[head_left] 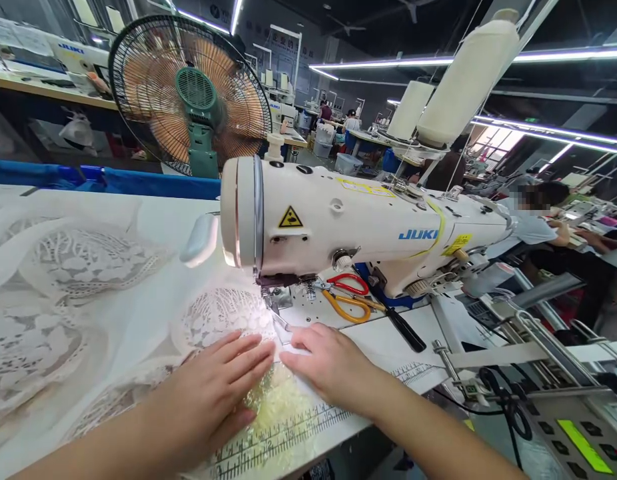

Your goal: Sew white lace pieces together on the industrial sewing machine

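My left hand [221,383] lies flat with its fingers stretched out on the near edge of a white lace piece [221,313]. This lace reaches under the presser foot [276,297] of a white sewing machine [338,217]. Just right of the needle area, my right hand [331,363] is closed, thumb and forefinger pinching a thin metal tool [280,320] whose tip points at the foot; its exact kind is unclear. Between and below the hands, yellowish clear tape [278,403] covers part of the table, beside a printed ruler strip [308,423].
More lace pieces [93,257] spread over the left of the white table. Red-handled scissors [356,283], orange-handled scissors [346,310] and a black-handled tool [406,330] lie under the machine arm. A large fan [198,97] stands behind; a co-worker [531,220] sits at right.
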The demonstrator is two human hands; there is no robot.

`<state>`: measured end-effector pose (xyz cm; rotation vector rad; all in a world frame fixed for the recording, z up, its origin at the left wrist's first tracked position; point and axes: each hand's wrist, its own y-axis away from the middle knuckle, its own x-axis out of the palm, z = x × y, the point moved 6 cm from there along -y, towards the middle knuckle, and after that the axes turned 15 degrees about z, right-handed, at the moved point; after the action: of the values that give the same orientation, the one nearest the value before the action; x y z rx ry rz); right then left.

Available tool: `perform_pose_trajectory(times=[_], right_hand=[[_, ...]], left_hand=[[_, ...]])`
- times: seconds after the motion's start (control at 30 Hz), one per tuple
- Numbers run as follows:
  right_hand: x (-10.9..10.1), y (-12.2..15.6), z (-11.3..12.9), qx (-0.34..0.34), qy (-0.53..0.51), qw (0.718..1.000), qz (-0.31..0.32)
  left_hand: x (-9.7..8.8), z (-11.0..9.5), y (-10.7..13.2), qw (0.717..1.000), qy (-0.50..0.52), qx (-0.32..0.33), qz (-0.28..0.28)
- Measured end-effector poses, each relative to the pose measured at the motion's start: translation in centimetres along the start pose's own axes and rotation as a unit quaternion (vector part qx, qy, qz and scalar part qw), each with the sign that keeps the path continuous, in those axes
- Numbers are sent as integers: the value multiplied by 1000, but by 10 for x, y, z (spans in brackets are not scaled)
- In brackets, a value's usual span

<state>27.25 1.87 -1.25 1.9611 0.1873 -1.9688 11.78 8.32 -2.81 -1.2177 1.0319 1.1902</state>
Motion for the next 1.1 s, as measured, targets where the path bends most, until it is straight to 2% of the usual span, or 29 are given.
perform_pose_trajectory(times=[0.17,0.47,0.9,1.1], right_hand=[[1,-6,2,11,32,999,-31],[-14,-25,4,-15,107,985,-134],[-20,-53,-8,45,103,993,-36],[-17,-54,-10,63,104,992,-36]], left_hand=[[-4,19,-7,999,23,39,20],[-9,50,-17,993,87,83,11],[-22,74,-35,992,80,99,-8],[-17,89,-39,994,49,92,-20]])
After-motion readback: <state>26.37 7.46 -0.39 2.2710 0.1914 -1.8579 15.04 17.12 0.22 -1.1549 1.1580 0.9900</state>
